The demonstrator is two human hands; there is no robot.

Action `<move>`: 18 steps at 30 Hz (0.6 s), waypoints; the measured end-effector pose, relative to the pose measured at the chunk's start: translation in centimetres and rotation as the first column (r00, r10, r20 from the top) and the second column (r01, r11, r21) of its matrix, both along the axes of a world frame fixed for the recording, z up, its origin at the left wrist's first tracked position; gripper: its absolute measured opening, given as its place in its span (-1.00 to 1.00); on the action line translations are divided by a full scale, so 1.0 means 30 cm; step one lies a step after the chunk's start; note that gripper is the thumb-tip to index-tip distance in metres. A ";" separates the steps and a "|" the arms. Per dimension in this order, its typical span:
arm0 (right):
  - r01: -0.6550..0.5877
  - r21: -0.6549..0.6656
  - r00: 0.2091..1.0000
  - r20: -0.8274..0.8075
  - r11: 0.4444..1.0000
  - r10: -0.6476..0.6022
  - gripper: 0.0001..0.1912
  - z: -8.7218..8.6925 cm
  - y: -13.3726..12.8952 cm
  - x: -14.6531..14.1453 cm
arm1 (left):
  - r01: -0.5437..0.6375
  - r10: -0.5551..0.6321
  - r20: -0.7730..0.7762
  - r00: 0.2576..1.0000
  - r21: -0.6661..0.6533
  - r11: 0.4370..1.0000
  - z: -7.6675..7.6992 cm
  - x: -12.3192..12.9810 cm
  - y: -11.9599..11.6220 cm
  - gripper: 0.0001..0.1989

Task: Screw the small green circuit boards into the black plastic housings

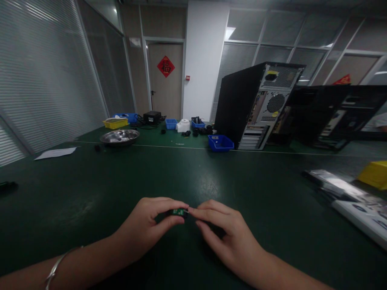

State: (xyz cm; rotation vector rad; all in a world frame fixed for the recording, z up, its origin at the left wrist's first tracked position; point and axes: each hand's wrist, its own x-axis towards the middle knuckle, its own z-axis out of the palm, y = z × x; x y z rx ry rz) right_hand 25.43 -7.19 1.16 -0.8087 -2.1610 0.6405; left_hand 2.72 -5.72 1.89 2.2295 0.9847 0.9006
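Note:
A small green circuit board with black edges (179, 212) is pinched between the thumb and fingers of my left hand (151, 221), low in the middle of the view. My right hand (225, 227) is just to the right, its index fingertip touching or very near the board's right end. Its thumb is apart from the fingers, and nothing shows between them. Both hands are over the dark green table (130, 177). A silver bracelet (54, 270) circles my left wrist.
A metal bowl (119, 137), white paper (56, 153) and yellow bin (115, 123) lie back left. Behind the hands stand a blue bin (220, 143) and black computer tower (256, 104). A white device (359, 217) and yellow box (374, 174) are at right.

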 end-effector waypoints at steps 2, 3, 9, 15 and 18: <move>0.001 -0.002 1.000 -0.006 1.000 -0.001 -0.63 0.000 0.000 -0.001 | -0.007 0.007 0.001 1.000 -0.030 1.000 0.004 0.001 -0.001 -0.77; 0.004 -0.003 1.000 -0.008 1.000 -0.004 -0.63 0.000 -0.001 -0.001 | -0.011 0.011 0.002 1.000 -0.044 0.999 0.005 0.001 0.000 -0.78; -0.015 -0.027 0.999 -0.040 1.000 0.014 -0.63 -0.004 0.001 -0.001 | -0.020 0.024 0.032 0.999 -0.124 0.992 0.007 0.006 0.004 -0.78; -0.030 -0.039 0.996 -0.082 0.999 0.027 -0.63 -0.003 0.000 -0.004 | -0.017 0.039 0.095 0.995 -0.219 0.976 0.001 0.006 0.000 -0.78; -0.026 -0.028 0.997 -0.079 0.999 0.023 -0.63 0.001 -0.002 -0.005 | -0.013 0.037 0.100 0.994 -0.227 0.974 -0.001 0.007 0.003 -0.77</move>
